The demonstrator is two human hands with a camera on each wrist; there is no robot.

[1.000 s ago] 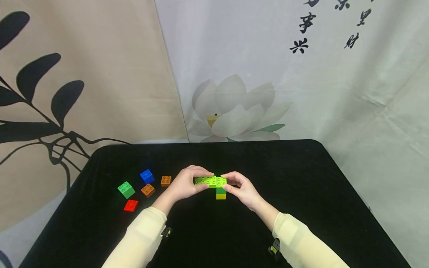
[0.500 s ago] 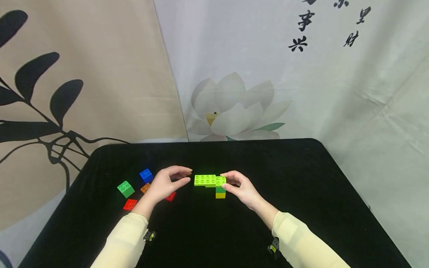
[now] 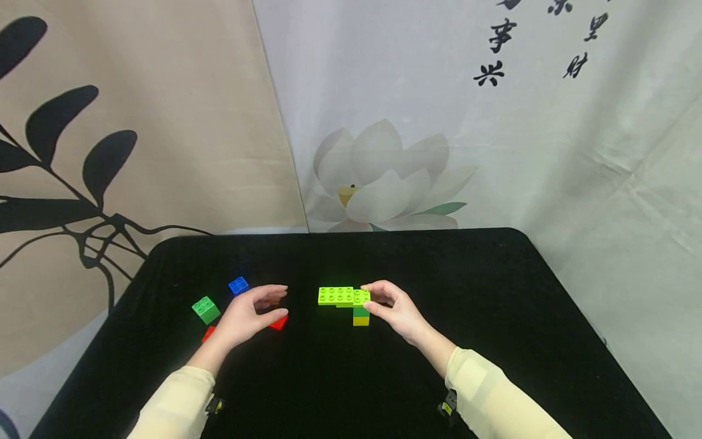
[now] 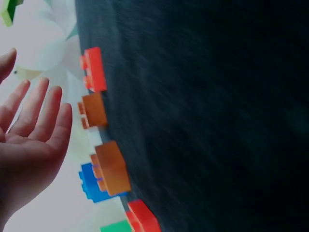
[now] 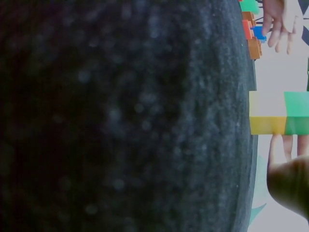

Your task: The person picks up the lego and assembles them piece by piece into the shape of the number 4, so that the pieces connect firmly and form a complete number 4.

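Note:
My right hand [image 3: 397,312] pinches the right end of a building-brick assembly between thumb and fingers. Lime green bricks [image 3: 336,296] form its top and reach out leftward. Below their right end sit a green brick [image 3: 361,311] and, lowest, a yellow brick [image 3: 361,321]. My left hand [image 3: 241,318] holds nothing; its fingers are spread above the loose bricks at left. Close to its thumb in the head view lies a red brick [image 3: 278,324]. Two orange bricks [image 4: 94,110], covered by the hand in the head view, show in the left wrist view.
On the black-covered table [image 3: 466,268], a green brick [image 3: 206,310] and a blue brick [image 3: 239,285] lie around the left hand. A second red brick [image 3: 208,333] is partly behind the left wrist. A printed cloth [image 3: 384,91] hangs behind the table.
My left hand has let go of the lime green bricks and moved left over the loose bricks. My right hand has kept its hold on the assembly, nearly still.

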